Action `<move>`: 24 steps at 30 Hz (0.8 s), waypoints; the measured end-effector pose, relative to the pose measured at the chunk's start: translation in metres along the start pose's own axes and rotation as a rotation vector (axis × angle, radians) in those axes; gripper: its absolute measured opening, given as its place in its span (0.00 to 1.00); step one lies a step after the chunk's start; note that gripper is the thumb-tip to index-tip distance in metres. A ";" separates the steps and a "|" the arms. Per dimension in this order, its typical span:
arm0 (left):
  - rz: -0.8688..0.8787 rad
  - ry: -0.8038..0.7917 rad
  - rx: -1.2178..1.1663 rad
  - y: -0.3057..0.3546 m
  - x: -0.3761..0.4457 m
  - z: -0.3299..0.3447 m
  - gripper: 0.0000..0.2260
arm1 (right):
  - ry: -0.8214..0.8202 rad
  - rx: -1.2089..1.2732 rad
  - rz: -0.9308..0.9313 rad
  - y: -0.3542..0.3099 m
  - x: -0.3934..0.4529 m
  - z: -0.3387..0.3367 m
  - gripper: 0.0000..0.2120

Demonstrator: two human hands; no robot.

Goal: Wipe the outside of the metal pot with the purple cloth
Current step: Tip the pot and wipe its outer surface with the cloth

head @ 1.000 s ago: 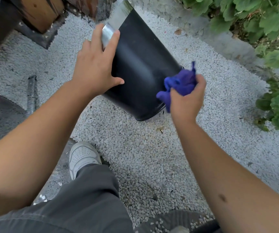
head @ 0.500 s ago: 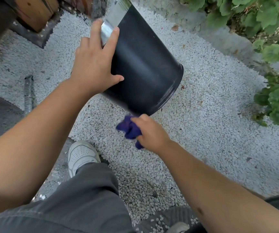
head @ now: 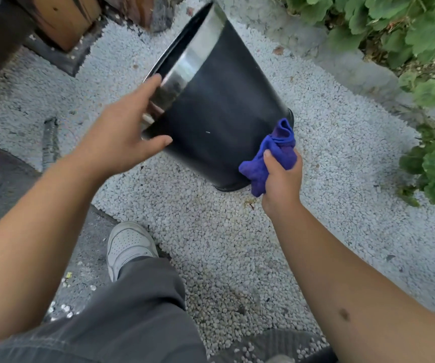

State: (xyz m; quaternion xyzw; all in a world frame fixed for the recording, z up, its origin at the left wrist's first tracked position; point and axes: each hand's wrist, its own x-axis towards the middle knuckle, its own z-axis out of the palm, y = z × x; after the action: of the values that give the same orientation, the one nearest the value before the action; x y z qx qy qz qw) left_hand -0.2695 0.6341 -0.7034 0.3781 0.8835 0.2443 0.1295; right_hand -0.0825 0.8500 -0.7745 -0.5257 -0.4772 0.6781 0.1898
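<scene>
Head view: I tilt the metal pot and rub its lower wall with the purple cloth.

Nearest, at the bottom of the frame, are my grey trouser leg (head: pixel 122 318) and white shoe (head: pixel 128 244) on the pale gravel (head: pixel 237 244). Mid-frame right, my right hand (head: pixel 280 176) has its fingers curled tight round the bunched purple cloth (head: pixel 272 155), pressed against the pot near its base. Mid-frame left, my left hand (head: pixel 122 137) is spread, thumb under the wall and fingers reaching the shiny rim band, steadying rather than clamping. The metal pot (head: pixel 219 108) leans at centre, base edge seemingly on the gravel. I judge it stiff, fairly light and slick, so the rim is the safest hold; the cloth is soft and bunches easily. Green leaves (head: pixel 407 30) fill the upper right.
</scene>
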 end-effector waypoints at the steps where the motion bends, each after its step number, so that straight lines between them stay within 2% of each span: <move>1: 0.064 -0.003 0.007 0.001 -0.004 0.005 0.41 | 0.015 0.047 0.023 0.002 0.002 -0.002 0.20; 3: 0.167 -0.045 0.113 -0.001 -0.008 0.013 0.42 | 0.000 0.068 0.041 0.007 0.004 -0.008 0.19; 6: 0.165 -0.019 0.224 -0.001 -0.012 0.021 0.45 | -0.080 0.052 0.063 0.006 0.006 -0.011 0.18; 10: 0.110 0.026 0.200 0.007 0.000 0.014 0.42 | -0.095 -0.018 0.037 -0.008 0.014 -0.011 0.18; 14: 0.147 0.017 0.107 0.023 0.019 -0.012 0.36 | -0.116 -0.047 -0.042 -0.036 0.028 -0.013 0.24; 17: 0.182 0.041 0.022 0.037 0.032 -0.038 0.34 | -0.164 -0.047 -0.067 -0.055 0.041 -0.014 0.22; 19: 0.208 -0.047 0.024 0.043 0.039 -0.051 0.38 | -0.201 -0.089 -0.066 -0.059 0.052 -0.018 0.21; 21: 0.215 -0.182 0.184 0.046 0.038 -0.050 0.45 | -0.255 -0.157 -0.034 -0.056 0.054 -0.020 0.21; 22: 0.179 -0.228 0.246 0.046 0.035 -0.045 0.47 | -0.278 -0.187 -0.020 -0.053 0.054 -0.021 0.22; 24: 0.079 -0.222 0.170 0.047 0.028 -0.033 0.49 | -0.293 -0.238 -0.023 -0.046 0.053 -0.021 0.23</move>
State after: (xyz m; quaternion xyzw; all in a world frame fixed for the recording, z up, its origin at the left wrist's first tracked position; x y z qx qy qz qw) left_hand -0.2739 0.6719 -0.6514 0.4468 0.8657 0.1299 0.1844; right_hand -0.0952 0.9211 -0.7631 -0.4347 -0.5825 0.6839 0.0623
